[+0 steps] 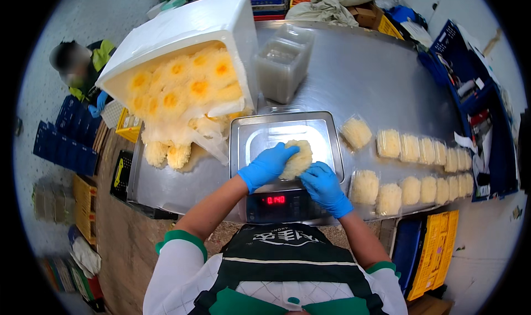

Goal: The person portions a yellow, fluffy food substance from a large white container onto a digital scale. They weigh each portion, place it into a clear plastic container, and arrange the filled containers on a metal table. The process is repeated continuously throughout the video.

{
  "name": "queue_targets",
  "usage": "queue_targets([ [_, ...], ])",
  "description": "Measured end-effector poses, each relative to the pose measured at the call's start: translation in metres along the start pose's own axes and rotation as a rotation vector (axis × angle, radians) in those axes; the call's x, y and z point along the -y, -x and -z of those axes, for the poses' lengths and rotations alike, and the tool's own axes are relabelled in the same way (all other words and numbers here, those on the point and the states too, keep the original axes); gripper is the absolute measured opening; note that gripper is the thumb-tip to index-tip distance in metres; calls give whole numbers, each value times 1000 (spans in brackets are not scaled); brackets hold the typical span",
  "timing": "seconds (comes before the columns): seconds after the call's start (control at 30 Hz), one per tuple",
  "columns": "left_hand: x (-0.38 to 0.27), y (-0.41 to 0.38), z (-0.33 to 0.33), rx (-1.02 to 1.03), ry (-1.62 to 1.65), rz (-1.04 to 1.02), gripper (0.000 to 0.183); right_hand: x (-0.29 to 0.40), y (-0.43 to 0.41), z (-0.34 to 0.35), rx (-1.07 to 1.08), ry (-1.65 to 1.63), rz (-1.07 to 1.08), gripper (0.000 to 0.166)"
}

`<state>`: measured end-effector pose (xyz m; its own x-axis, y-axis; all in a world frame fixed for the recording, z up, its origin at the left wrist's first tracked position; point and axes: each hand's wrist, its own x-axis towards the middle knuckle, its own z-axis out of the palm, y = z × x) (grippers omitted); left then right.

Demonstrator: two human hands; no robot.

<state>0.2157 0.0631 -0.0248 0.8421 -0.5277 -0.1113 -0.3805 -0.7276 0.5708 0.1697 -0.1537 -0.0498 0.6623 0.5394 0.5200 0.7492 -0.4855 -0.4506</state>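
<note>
My left hand (269, 163), in a blue glove, grips the left side of a pale, shaggy white mushroom clump (297, 159) above the steel tray of a digital scale (240, 140). My right hand (322, 186), gloved too, has its fingers bent at the clump's lower right edge; whether they pinch it is unclear. Red digits glow on the scale's display (276, 200). At the left, a tipped white foam box (182, 24) holds many such clumps with orange-yellow centres, and some (179, 155) lie on the table before it. Clear plastic film (213, 147) hangs from its opening.
Nested clear plastic containers (286, 61) stand behind the scale. Packed clear containers (390, 142) form two rows on the steel table's right side. Blue crates (495, 136) stand at the right edge. A person (85, 72) in blue gloves is at the far left, beside a yellow crate (128, 126).
</note>
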Motion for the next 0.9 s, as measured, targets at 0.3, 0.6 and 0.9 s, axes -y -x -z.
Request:
queue_targets([
  [0.3,-1,27,40,-528,-134,-251,38,17,-12,43,-142,-189,-242,20],
  [0.6,31,105,56,-679,700,162,35,-45,-41,48,-323,-800,-731,32],
  [0.9,13,111,-9,-78,1505,440,52,-57,-102,3,-60,-1224,-748,47],
])
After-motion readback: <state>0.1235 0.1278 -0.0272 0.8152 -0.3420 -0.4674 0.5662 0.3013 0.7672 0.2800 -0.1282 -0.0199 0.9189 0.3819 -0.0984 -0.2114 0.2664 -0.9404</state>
